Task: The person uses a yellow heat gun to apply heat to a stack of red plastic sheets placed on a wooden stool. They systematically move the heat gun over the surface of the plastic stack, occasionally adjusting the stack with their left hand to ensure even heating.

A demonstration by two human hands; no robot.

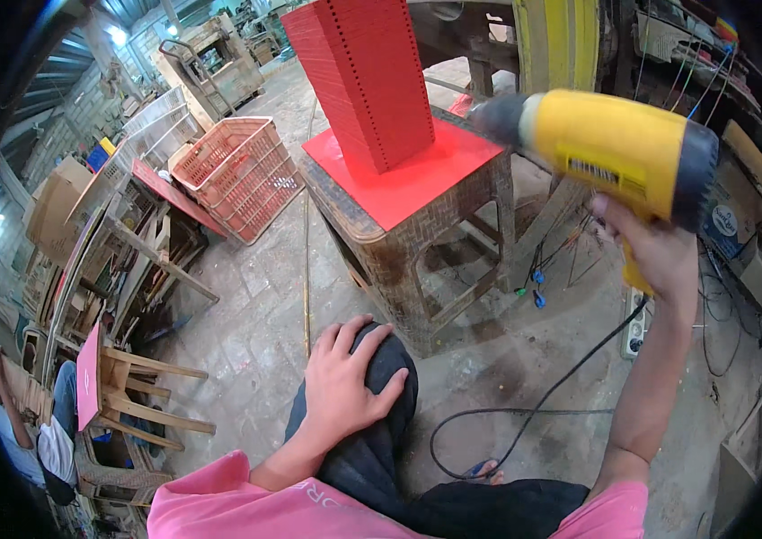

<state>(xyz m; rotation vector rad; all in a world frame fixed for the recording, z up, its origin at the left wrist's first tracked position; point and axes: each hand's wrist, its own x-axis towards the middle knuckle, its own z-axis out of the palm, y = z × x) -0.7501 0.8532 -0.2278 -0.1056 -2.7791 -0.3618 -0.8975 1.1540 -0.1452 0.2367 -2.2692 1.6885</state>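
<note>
A yellow and black corded heat gun point(615, 144) is in my right hand point(655, 242), its fingers wrapped round the handle. The gun's dark nozzle points left, at a tall red block-shaped stack point(372, 81) with rows of dark holes along its edges. That stack stands on a flat red sheet point(453, 166), which lies on a worn stool point(408, 256). A gap shows between nozzle and stack. My left hand point(345, 377) rests on my knee, fingers spread, holding nothing.
The gun's black cord point(534, 410) loops across the floor towards a power strip point(635, 337). An orange plastic crate point(242, 175) sits left of the stool. A small wooden stool with a pink top point(89, 377) lies tipped at left, near another person point(53, 431). Boxes point(731, 216) crowd the right.
</note>
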